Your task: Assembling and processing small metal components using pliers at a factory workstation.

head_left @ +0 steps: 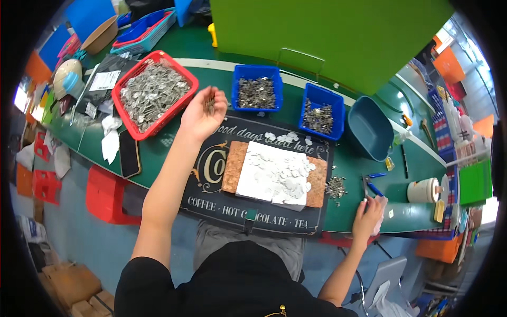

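Note:
My left hand (205, 114) is raised palm up, its fingers curled round a small heap of metal pieces, between the red basket (117, 108) and a blue bin (256, 69). Silvery metal parts (153, 90) fill the basket. In front of me, a white block (253, 179) carries many small flat white pieces (285, 169) and lies across a cork board (232, 169). My right hand (368, 217) rests at the table's near right edge with fingers apart, beside blue-handled pliers (374, 187). Something pale pink and crumpled (378, 228) lies against that hand; its kind is unclear.
A second blue bin (338, 113) holds metal parts, beside an empty dark teal tub (369, 129). Loose metal bits (336, 187) lie near the pliers. A phone (130, 153) lies at the left, a white tub (422, 191) stands right, and a green panel (327, 42) rises behind.

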The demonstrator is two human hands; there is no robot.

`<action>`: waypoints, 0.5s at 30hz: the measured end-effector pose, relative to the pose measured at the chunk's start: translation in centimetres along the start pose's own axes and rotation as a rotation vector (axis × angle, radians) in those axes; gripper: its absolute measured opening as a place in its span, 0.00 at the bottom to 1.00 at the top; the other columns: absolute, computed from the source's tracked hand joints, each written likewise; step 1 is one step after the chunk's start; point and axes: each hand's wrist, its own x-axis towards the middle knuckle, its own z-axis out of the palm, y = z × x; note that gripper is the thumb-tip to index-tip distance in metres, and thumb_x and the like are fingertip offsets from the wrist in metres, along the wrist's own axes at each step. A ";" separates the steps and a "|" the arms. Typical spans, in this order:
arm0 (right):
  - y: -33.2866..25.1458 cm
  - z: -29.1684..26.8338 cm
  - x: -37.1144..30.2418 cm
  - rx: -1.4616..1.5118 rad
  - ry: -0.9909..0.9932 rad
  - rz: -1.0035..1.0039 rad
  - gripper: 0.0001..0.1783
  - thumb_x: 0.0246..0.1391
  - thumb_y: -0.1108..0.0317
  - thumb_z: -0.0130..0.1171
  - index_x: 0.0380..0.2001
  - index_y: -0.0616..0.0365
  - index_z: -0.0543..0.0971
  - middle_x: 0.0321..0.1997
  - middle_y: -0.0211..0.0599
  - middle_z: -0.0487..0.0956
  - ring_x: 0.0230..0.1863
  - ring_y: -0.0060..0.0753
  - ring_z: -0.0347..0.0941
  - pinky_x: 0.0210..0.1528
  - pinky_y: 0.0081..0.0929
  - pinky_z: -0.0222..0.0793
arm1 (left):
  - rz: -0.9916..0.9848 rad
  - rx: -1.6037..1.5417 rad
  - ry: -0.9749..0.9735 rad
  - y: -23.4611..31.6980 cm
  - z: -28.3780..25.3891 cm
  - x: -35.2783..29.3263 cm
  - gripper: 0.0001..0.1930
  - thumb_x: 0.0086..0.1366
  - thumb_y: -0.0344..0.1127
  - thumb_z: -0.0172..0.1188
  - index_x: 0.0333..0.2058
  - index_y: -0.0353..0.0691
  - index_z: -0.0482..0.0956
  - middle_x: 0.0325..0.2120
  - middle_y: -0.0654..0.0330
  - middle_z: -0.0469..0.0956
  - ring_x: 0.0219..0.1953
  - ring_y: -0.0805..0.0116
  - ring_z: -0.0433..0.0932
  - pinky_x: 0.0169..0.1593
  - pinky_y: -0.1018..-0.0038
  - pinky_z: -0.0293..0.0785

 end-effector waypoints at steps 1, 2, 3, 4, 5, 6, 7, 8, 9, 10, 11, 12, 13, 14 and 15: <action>-0.1 -0.2 0.3 0.028 -0.004 0.006 0.13 0.52 0.69 0.49 0.40 0.62 0.70 0.43 0.47 0.69 0.47 0.49 0.62 0.51 0.40 0.56 | 0.079 0.044 0.083 0.4 -1.2 -1.0 0.09 0.65 0.33 0.44 0.30 0.35 0.69 0.26 0.59 0.69 0.31 0.67 0.68 0.35 0.75 0.68; -0.8 -1.1 0.7 0.077 -0.088 0.097 0.13 0.54 0.67 0.47 0.40 0.63 0.71 0.43 0.50 0.71 0.49 0.50 0.64 0.52 0.39 0.56 | 0.030 0.026 0.044 1.0 -2.7 -2.0 0.10 0.64 0.33 0.43 0.30 0.34 0.71 0.29 0.57 0.71 0.33 0.64 0.70 0.40 0.71 0.68; -1.2 -1.6 0.9 0.097 -0.092 0.132 0.13 0.54 0.67 0.47 0.40 0.63 0.71 0.42 0.50 0.71 0.47 0.50 0.65 0.50 0.38 0.58 | 0.035 0.035 0.088 1.1 -3.4 -2.7 0.10 0.64 0.33 0.43 0.32 0.33 0.71 0.30 0.56 0.72 0.35 0.63 0.70 0.42 0.70 0.68; -1.6 -1.9 0.9 0.116 -0.096 0.170 0.13 0.55 0.67 0.46 0.41 0.64 0.71 0.40 0.50 0.72 0.44 0.49 0.67 0.47 0.37 0.61 | 0.038 0.046 0.131 1.2 -4.0 -3.2 0.11 0.64 0.33 0.43 0.33 0.33 0.72 0.31 0.56 0.72 0.37 0.62 0.71 0.44 0.69 0.68; -1.9 -2.0 0.9 0.122 -0.103 0.161 0.13 0.55 0.67 0.46 0.41 0.64 0.71 0.40 0.50 0.72 0.44 0.49 0.67 0.47 0.37 0.61 | 0.052 0.065 0.150 1.1 -4.5 -3.5 0.11 0.64 0.32 0.43 0.35 0.31 0.72 0.32 0.55 0.73 0.40 0.61 0.71 0.47 0.67 0.68; -2.3 -2.1 0.8 0.179 -0.020 0.147 0.14 0.55 0.66 0.46 0.41 0.64 0.71 0.39 0.47 0.73 0.41 0.46 0.68 0.44 0.35 0.62 | 0.061 0.064 0.155 1.1 -4.7 -3.8 0.11 0.64 0.32 0.43 0.35 0.31 0.72 0.32 0.55 0.73 0.40 0.61 0.71 0.47 0.67 0.68; -2.7 -2.1 0.7 0.235 0.066 0.136 0.14 0.56 0.66 0.47 0.41 0.65 0.71 0.37 0.45 0.74 0.38 0.42 0.69 0.42 0.32 0.63 | 0.069 0.038 0.198 0.9 -5.0 -3.9 0.11 0.64 0.32 0.43 0.35 0.30 0.72 0.31 0.54 0.73 0.40 0.60 0.71 0.47 0.67 0.68; -3.0 -2.0 0.4 0.234 0.064 0.140 0.14 0.56 0.66 0.47 0.41 0.65 0.71 0.37 0.45 0.74 0.38 0.42 0.69 0.42 0.32 0.63 | 0.066 0.014 0.239 0.4 -4.8 -4.0 0.11 0.63 0.31 0.43 0.36 0.30 0.72 0.31 0.54 0.73 0.40 0.60 0.71 0.48 0.67 0.68; -3.3 -1.6 0.2 0.359 0.035 0.245 0.15 0.56 0.65 0.47 0.41 0.65 0.71 0.36 0.43 0.74 0.36 0.38 0.69 0.40 0.30 0.63 | 0.090 -0.056 0.242 -0.1 -4.4 -4.2 0.10 0.63 0.30 0.44 0.34 0.30 0.72 0.31 0.54 0.73 0.38 0.60 0.72 0.46 0.67 0.69; -3.9 -1.5 0.1 0.485 0.009 0.351 0.16 0.56 0.63 0.48 0.41 0.65 0.71 0.34 0.40 0.74 0.34 0.34 0.68 0.39 0.27 0.63 | 0.084 -0.053 0.242 -0.2 -4.8 -4.3 0.10 0.63 0.30 0.44 0.34 0.30 0.72 0.31 0.54 0.73 0.38 0.60 0.72 0.46 0.67 0.69; -5.2 -1.6 0.1 0.591 0.010 0.390 0.16 0.55 0.62 0.51 0.40 0.65 0.71 0.32 0.36 0.73 0.33 0.28 0.66 0.38 0.24 0.63 | 0.078 -0.153 0.152 -0.1 -5.5 -4.1 0.09 0.63 0.30 0.44 0.33 0.31 0.72 0.30 0.54 0.73 0.37 0.61 0.72 0.44 0.68 0.70; -5.6 -1.2 -0.3 0.630 0.022 0.362 0.15 0.53 0.63 0.54 0.39 0.65 0.72 0.32 0.36 0.73 0.33 0.28 0.67 0.39 0.25 0.63 | 0.069 -0.253 0.058 -0.2 -5.7 -4.0 0.09 0.63 0.30 0.44 0.32 0.32 0.71 0.30 0.55 0.72 0.36 0.62 0.72 0.41 0.69 0.70; -6.2 -0.7 -0.6 0.618 0.071 0.343 0.15 0.52 0.64 0.55 0.38 0.65 0.72 0.32 0.35 0.73 0.33 0.27 0.66 0.39 0.23 0.63 | 0.062 -0.248 0.053 -0.3 -5.7 -3.8 0.09 0.63 0.30 0.44 0.32 0.32 0.71 0.30 0.55 0.72 0.36 0.62 0.72 0.41 0.69 0.70; -6.7 -0.3 -0.9 0.607 0.114 0.321 0.15 0.52 0.65 0.57 0.38 0.65 0.72 0.32 0.35 0.73 0.33 0.25 0.66 0.38 0.22 0.63 | 0.035 -0.208 0.032 -0.7 -5.5 -3.8 0.08 0.63 0.31 0.44 0.29 0.33 0.70 0.28 0.56 0.71 0.33 0.64 0.70 0.38 0.71 0.70; -6.8 -0.1 -1.1 0.708 0.126 0.329 0.13 0.51 0.68 0.57 0.36 0.66 0.72 0.28 0.32 0.71 0.28 0.22 0.65 0.31 0.20 0.62 | 0.008 -0.168 0.011 -1.2 -5.3 -3.9 0.09 0.64 0.32 0.44 0.27 0.35 0.69 0.26 0.58 0.69 0.30 0.67 0.69 0.34 0.73 0.69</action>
